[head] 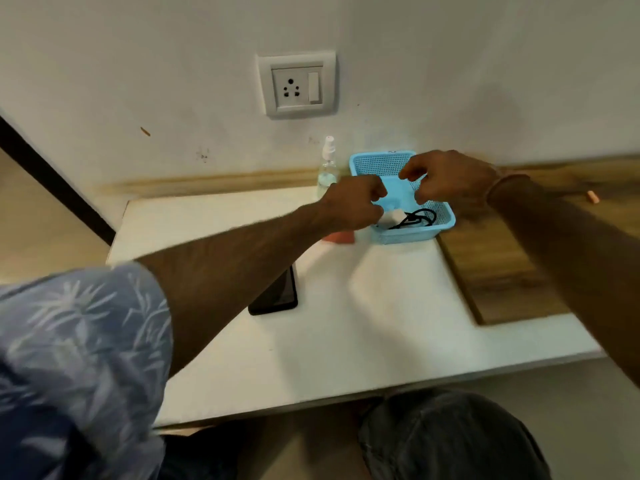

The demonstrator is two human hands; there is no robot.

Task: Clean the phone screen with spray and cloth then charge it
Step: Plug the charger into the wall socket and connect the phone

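Note:
A black phone (pixel 278 294) lies flat on the white table top (pixel 363 323), partly hidden under my left forearm. A clear spray bottle (pixel 327 169) stands against the wall. An orange cloth (pixel 338 236) shows just below my left hand (pixel 353 204). That hand is curled at the left rim of a blue basket (pixel 441 230), its fingers against a white charger plug (pixel 394 216) with a black cable (pixel 417 217). Whether it grips the plug is unclear. My right hand (pixel 446 178) hovers over the basket, fingers loosely curled, holding nothing.
A wall socket with a switch (pixel 298 86) sits above the bottle. A wooden surface (pixel 512 258) lies right of the white top, with a small orange object (pixel 593 196) on it. My knees are below the table's front edge.

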